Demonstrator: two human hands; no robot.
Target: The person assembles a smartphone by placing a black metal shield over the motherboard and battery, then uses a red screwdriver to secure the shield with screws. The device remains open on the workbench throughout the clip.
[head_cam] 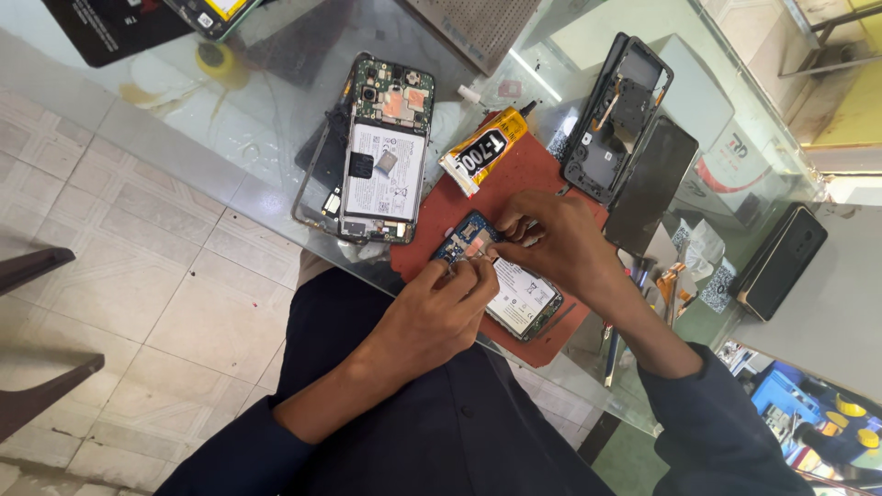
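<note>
An opened phone (514,289) with its back off lies on a red mat (514,179) on the glass table; its blue board and white battery show. My left hand (441,308) pinches at the board end of the phone, fingertips closed on it. My right hand (551,239) rests over the same end, fingers curled together on the board; whether a small tool is between them is hidden.
A second opened phone (381,152) with a white battery lies to the left. A yellow glue tube (482,152) sits on the mat. A dark phone frame (616,115), a black back cover (652,184), another phone (781,262) and small tools (611,354) lie to the right.
</note>
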